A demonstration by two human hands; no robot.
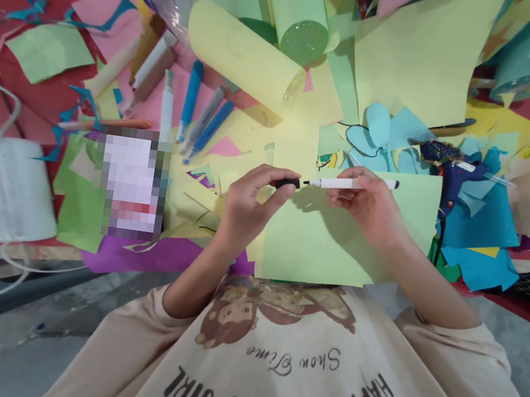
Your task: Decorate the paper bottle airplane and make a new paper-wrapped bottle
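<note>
My left hand (pixel 255 200) pinches a black marker cap (pixel 287 182) between thumb and fingers. In my right hand (pixel 367 203) is a white marker (pixel 339 182), held nearly level, its bare black tip pointing left at the cap. Tip and cap are very close; whether they touch I cannot tell. Beneath both hands lies a sheet of light green paper (pixel 322 246) at the table's near edge. A yellow paper strip (pixel 297 140) lies just beyond the cap.
A yellow-wrapped plastic bottle (pixel 246 51) lies across the back. Several markers (pixel 208 128) lie left of centre, near a blurred-out phone (pixel 132 183). A white corded box (pixel 14 189) stands far left. At right are a blue glue gun (pixel 459 180) and blue paper scraps (pixel 484 216).
</note>
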